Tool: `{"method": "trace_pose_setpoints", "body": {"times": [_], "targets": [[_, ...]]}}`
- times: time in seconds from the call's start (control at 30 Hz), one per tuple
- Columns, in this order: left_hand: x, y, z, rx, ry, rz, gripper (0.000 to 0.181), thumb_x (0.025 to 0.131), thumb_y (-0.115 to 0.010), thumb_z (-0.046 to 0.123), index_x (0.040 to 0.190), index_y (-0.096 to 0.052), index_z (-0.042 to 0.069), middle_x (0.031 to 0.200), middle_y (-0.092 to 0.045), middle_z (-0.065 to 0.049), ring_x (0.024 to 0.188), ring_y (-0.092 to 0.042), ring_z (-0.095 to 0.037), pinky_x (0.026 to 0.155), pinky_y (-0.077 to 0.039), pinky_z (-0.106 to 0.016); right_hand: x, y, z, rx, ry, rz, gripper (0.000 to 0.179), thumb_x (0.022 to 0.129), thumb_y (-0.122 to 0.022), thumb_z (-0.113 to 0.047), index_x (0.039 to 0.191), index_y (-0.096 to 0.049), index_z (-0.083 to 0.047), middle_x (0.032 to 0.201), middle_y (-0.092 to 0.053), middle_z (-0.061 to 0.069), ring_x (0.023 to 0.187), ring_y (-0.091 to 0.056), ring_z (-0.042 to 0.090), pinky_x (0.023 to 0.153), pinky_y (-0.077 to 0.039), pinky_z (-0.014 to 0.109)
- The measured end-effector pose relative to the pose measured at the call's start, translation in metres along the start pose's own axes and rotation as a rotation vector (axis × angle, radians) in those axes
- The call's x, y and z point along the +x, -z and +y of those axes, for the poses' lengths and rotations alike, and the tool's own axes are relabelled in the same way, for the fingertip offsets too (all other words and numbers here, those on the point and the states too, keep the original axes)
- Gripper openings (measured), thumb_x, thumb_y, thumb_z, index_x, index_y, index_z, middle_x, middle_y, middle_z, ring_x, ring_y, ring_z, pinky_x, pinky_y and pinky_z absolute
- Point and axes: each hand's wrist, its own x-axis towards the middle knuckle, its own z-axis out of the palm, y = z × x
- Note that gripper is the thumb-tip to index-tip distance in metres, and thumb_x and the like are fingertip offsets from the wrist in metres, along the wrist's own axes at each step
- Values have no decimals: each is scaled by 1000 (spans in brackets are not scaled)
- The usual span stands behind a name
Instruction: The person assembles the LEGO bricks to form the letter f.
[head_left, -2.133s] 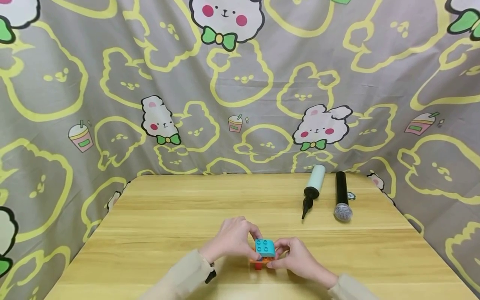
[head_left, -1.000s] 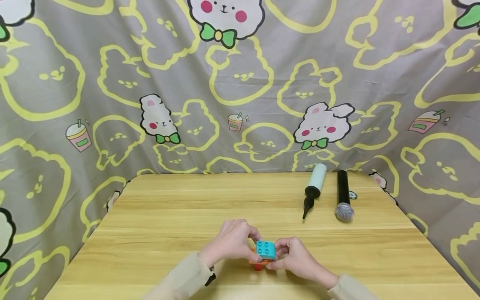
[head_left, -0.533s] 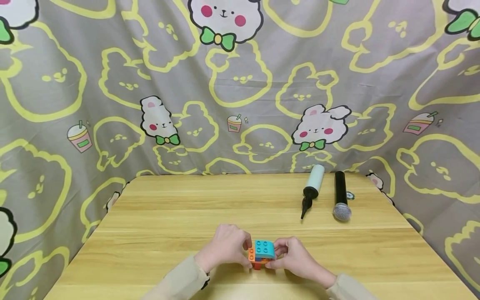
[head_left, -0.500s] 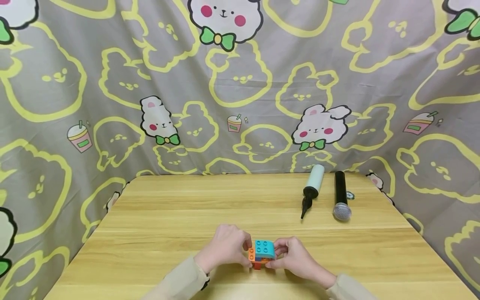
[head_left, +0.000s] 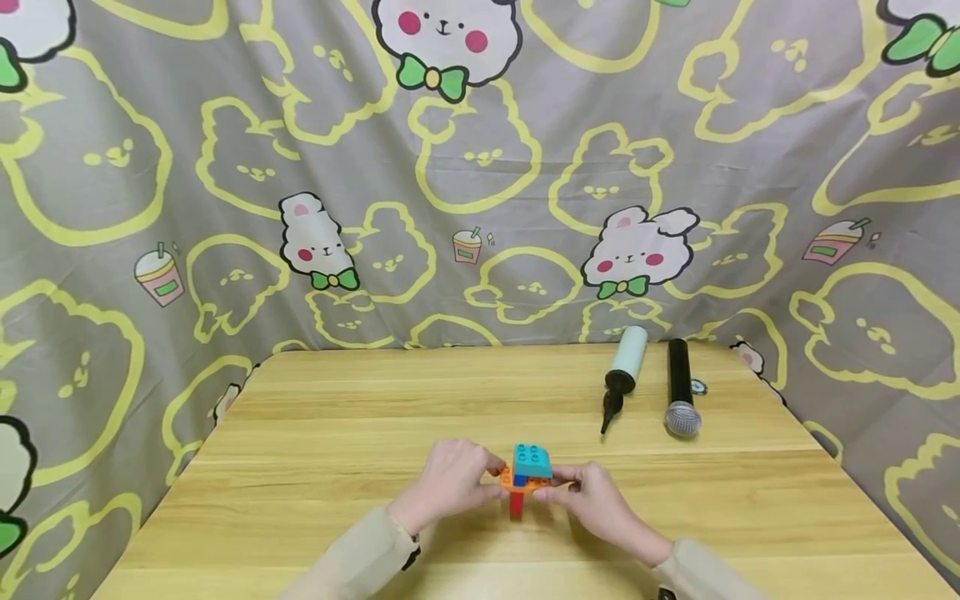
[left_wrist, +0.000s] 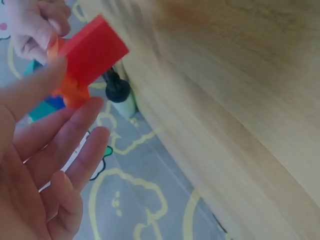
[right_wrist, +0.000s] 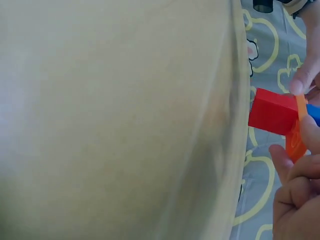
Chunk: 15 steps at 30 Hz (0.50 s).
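A small toy-brick build is held between both hands in the head view. On top sits a rounded turquoise brick (head_left: 532, 460) with studs, over a blue brick (head_left: 519, 480). Beneath these lies a flat orange plate (left_wrist: 73, 94), and a red brick (right_wrist: 273, 111) hangs from its underside. My left hand (head_left: 452, 482) pinches the left end of the orange plate between thumb and fingers. At the other end my right hand (head_left: 596, 505) pinches the same plate. Part of the plate is hidden behind the fingertips in both wrist views.
A pale blue hand pump (head_left: 627, 357) with a black nozzle lies at the back right of the wooden table (head_left: 360, 400). Beside it are a black microphone (head_left: 681, 392) and a small round badge-like thing (head_left: 699, 387). A patterned curtain (head_left: 405, 167) stands behind the table.
My left hand has shifted from the turquoise brick's side to the orange plate's left end. Both hands have then raised the build, showing more of the red brick below.
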Motion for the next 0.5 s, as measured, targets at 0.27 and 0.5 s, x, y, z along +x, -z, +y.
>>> {"method": "trace_pose_setpoints", "body": {"times": [0.27, 0.5], "targets": [[16, -5, 0, 37, 79, 37, 19, 87, -67, 36, 89, -77, 20, 75, -72, 7, 54, -41, -4, 43, -24, -19, 22, 2, -3, -22, -44, 98, 31, 90, -64, -25, 103, -72, 2, 83, -73, 17, 43, -26, 2, 43, -25, 18], [28, -24, -4, 6, 167, -64, 24, 90, -65, 29, 70, -71, 17, 56, -53, 9, 51, -37, -6, 46, -28, -20, 34, -4, 2, -28, -131, 122, 20, 93, -59, -10, 94, -74, 2, 76, -73, 13, 46, -36, 6, 43, -27, 18]]}}
